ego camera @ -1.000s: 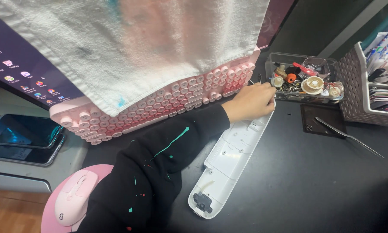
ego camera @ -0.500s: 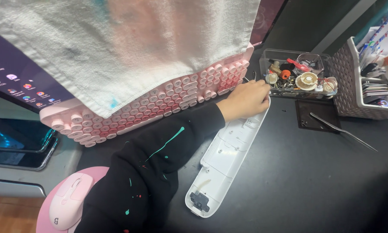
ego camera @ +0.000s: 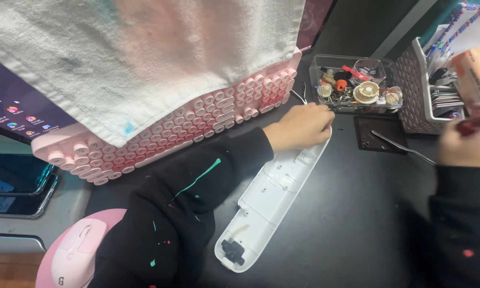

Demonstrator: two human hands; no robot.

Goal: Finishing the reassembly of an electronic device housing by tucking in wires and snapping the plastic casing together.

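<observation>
My left hand (ego camera: 301, 125) reaches across the dark desk in a black paint-speckled sleeve. Its fingers are curled over the far end of a long white plastic panel (ego camera: 266, 202), which lies diagonally with its inner side up. Just beyond the hand is a pink keyboard with round keys (ego camera: 197, 125), propped up and tilted, with a white towel (ego camera: 144, 58) draped over its upper part. My right hand (ego camera: 466, 141) is blurred at the right edge, closed around a small dark red object (ego camera: 466, 127) whose shape I cannot make out.
A clear box of small parts (ego camera: 352, 85) stands behind the left hand, with a perforated basket (ego camera: 410, 90) to its right. A thin metal tool (ego camera: 402, 146) lies by a small dark mat (ego camera: 373, 136). A pink mouse (ego camera: 77, 256) and a phone (ego camera: 13, 181) sit at the left.
My right hand has come into view at the right edge. My left hand stays on the far end of the white panel.
</observation>
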